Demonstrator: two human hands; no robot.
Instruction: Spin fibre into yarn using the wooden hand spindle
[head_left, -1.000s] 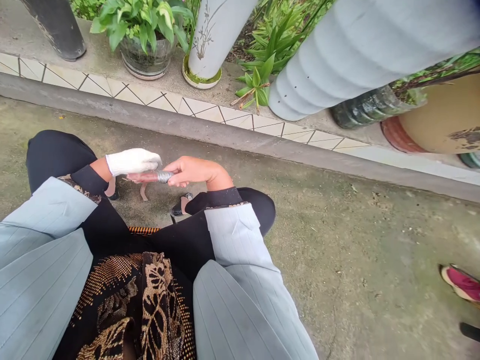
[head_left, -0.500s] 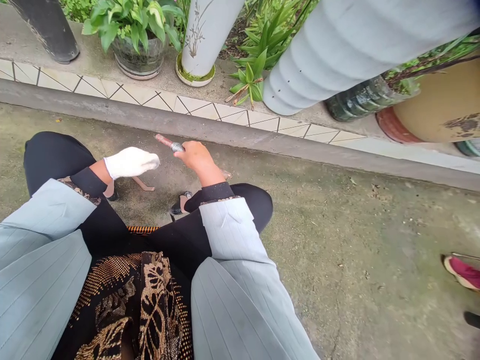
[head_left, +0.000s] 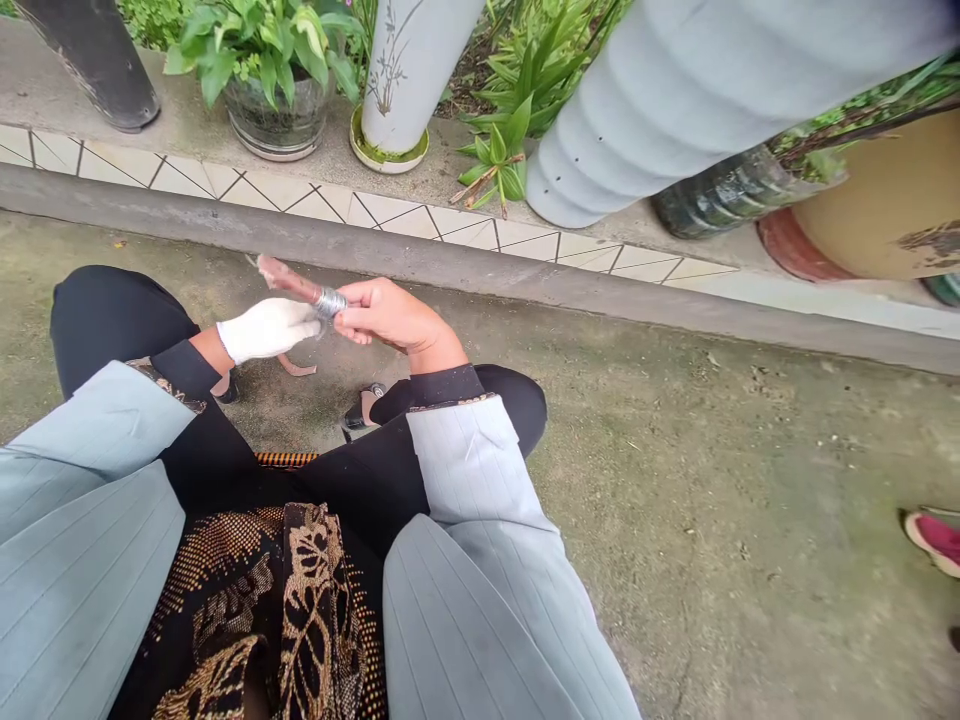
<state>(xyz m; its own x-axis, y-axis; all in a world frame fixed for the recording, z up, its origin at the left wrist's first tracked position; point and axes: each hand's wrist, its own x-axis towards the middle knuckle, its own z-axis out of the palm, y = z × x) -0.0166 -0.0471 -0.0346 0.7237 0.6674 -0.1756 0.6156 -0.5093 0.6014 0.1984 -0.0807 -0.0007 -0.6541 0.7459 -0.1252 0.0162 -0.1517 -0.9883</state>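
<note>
The right hand (head_left: 394,320) pinches a reddish-brown rod (head_left: 289,281) near its silvery wrapped section (head_left: 330,302), between thumb and fingers. The left hand (head_left: 266,328), in a white knitted glove, has its fingers drawn together against or just beside the wrapping; whether they grip it, I cannot tell. The rod sits between the hands, tilted, its free end pointing up and away from the body. Close, shiny bands circle the section by the right fingers, while the longer stretch beyond looks unwrapped, smooth and slightly glossy; how much is finished or remains cannot be judged from this. A thin pale wisp shows at the free end. Below the gloved fingers, a curved, flat brown strip (head_left: 298,369) shows over the rough, mottled concrete floor (head_left: 675,480), near an open black shoe (head_left: 362,411). Farther out, a plain kerb (head_left: 420,262) carries cream tiles (head_left: 322,203) with dark diagonal lines, then a leafy plant (head_left: 259,45) in a clear round pot (head_left: 277,120) and a ribbed, pale grey column (head_left: 675,100).
</note>
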